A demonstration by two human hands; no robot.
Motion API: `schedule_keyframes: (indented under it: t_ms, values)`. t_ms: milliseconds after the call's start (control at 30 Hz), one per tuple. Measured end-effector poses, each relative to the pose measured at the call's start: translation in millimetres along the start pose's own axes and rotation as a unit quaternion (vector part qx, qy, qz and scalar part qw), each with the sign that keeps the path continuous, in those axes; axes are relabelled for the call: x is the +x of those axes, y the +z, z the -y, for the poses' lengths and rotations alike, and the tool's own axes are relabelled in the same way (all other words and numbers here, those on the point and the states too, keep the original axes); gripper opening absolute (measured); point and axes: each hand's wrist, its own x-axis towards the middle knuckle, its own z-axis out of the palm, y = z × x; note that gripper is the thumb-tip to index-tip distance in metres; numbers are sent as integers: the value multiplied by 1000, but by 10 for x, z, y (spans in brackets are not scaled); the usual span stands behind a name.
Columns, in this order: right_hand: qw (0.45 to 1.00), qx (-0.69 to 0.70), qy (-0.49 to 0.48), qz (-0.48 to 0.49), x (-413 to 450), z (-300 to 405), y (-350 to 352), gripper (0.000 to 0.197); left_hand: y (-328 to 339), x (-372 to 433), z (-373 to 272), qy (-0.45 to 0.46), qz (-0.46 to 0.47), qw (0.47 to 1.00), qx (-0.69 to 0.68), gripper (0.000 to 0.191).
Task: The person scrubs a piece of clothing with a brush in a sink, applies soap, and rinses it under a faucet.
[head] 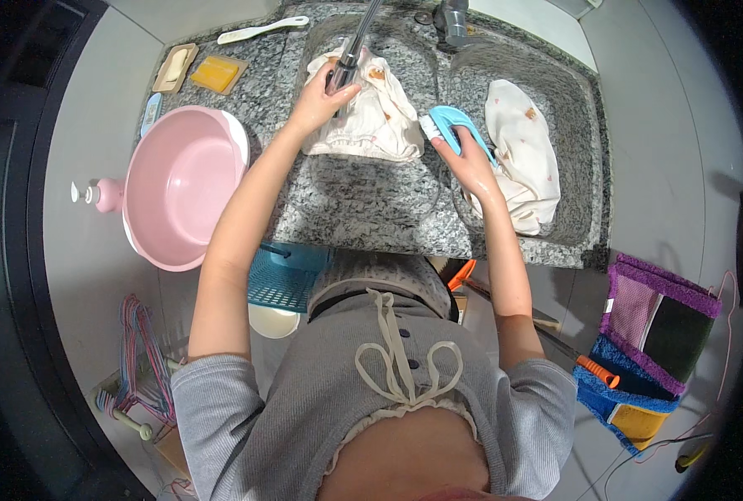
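Observation:
My left hand (325, 99) grips the black and chrome spray head of a faucet (344, 72), which points down over a white garment (381, 128) with small brown and pink prints. That garment lies spread on the granite washing slab in front of me. My right hand (469, 160) holds a light blue scrubbing brush (451, 125) by its handle, its white bristles facing left, beside the garment. Under and right of my right wrist, a second white printed cloth (525, 150) lies bunched in the granite basin (572, 106). Whether water runs from the spray head, I cannot tell.
On the left stand a pink plastic basin (180, 188) and a pink pump bottle (107, 195). Behind them lie a yellow soap bar (213, 74), a pale soap bar in a dish (176, 66) and a white long-handled brush (263, 29). A second tap (454, 24) stands at the back.

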Motion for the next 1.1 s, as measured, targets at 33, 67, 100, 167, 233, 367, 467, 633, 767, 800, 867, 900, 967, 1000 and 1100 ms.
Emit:
schedule_keyframes:
  t_ms: [33,67,100,167,233,367,467,633,767,800,867,900,967,1000,1100]
  values:
    - [1000,0,-1,2,-2,22,8,57,5,-41,23,-15,13,1000,-12,42]
    - [1000,3,-2,3,-3,56,10,58,3,-80,46,-18,10,1000,-1,41]
    - [1000,5,-4,5,-11,86,19,58,-10,-108,84,-20,7,1000,-1,41]
    - [1000,5,-3,14,-1,113,50,58,-49,-168,174,-25,23,999,-3,40]
    - [1000,4,0,20,7,127,69,58,-88,-222,75,-40,29,999,0,41]
    - [1000,15,-5,18,18,166,116,54,-122,-306,24,-66,59,996,18,43]
    - [1000,5,-15,11,56,88,148,54,-78,-379,-72,-49,65,997,14,43]
    - [1000,4,-21,-2,73,25,142,53,-21,-409,-34,-48,68,997,-4,39]
    - [1000,14,-7,-2,74,16,77,52,65,-410,0,-33,71,997,-19,34]
    - [1000,15,-11,0,75,20,65,55,80,-417,6,-29,66,997,-20,33]
    - [1000,14,-14,2,77,33,60,58,115,-420,82,-31,70,996,-45,32]
    - [1000,15,-18,0,74,26,54,58,141,-414,75,-32,76,994,-69,32]
    - [1000,16,-20,-3,66,12,48,57,190,-412,61,-24,75,995,-60,32]
    - [1000,18,-19,0,65,15,55,57,206,-420,50,-15,71,996,-50,32]
    - [1000,21,-16,0,63,6,55,57,318,-433,13,-44,84,991,-94,34]
